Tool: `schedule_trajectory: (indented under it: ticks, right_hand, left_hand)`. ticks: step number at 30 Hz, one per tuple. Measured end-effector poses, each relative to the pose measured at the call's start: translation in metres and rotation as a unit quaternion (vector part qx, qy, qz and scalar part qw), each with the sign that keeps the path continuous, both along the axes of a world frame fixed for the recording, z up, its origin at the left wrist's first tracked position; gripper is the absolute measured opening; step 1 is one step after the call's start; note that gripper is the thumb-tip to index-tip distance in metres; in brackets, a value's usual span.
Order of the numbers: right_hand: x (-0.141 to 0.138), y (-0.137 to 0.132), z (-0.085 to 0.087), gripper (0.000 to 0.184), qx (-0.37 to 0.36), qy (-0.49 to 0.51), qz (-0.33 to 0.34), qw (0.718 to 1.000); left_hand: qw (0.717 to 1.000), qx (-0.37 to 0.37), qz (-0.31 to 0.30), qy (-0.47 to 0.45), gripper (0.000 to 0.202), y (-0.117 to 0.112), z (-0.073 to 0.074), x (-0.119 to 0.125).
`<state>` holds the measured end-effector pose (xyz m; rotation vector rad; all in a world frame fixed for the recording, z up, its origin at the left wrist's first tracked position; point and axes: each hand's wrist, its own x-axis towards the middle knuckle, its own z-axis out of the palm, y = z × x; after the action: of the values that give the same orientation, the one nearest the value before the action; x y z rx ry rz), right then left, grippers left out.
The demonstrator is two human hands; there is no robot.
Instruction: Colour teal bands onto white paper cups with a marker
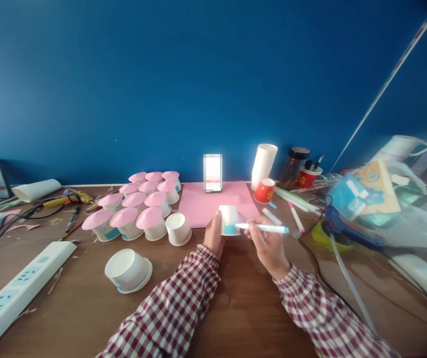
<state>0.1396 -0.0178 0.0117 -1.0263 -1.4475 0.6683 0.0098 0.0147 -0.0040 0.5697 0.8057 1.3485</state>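
Observation:
My left hand (213, 234) is closed around the left side of a white paper cup (229, 215), which stands rim down in its grip near the front edge of a pink paper sheet (198, 206). A light blue patch of colour shows on the cup's lower side. Pinched in my right hand (267, 243) is a white marker with a blue end (269, 228), its tip at the blue patch. To the left are two upside-down white cups, one close by (179, 228) and one nearer me (128, 270). Several cups with pink paper cone tops (124, 217) stand in rows beyond.
A stack of white cups (264, 161), a red cup (264, 191) and a dark-lidded jar (294, 166) stand at the back right. Loose markers (296, 217) lie right of my hand. A blue glue gun (347, 228) rests farther right. A white power strip (23, 278) lies left.

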Motion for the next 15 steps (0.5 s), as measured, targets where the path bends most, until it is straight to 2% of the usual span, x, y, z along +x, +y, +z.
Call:
schedule_trajectory:
  ticks: [9,15]
  right_hand:
    - [-0.0004,-0.0016,-0.0009,0.018,-0.014,0.013,0.041,0.999]
    - [-0.0037,-0.0037,-0.002,0.017,0.02,0.012,-0.01,1.0]
  left_hand:
    - [1.0,0.0,0.0,-0.002,0.052,0.0013,-0.0019,0.0003]
    - [1.0,0.002,-0.007,-0.015,0.049,0.0009,0.0002,0.0003]
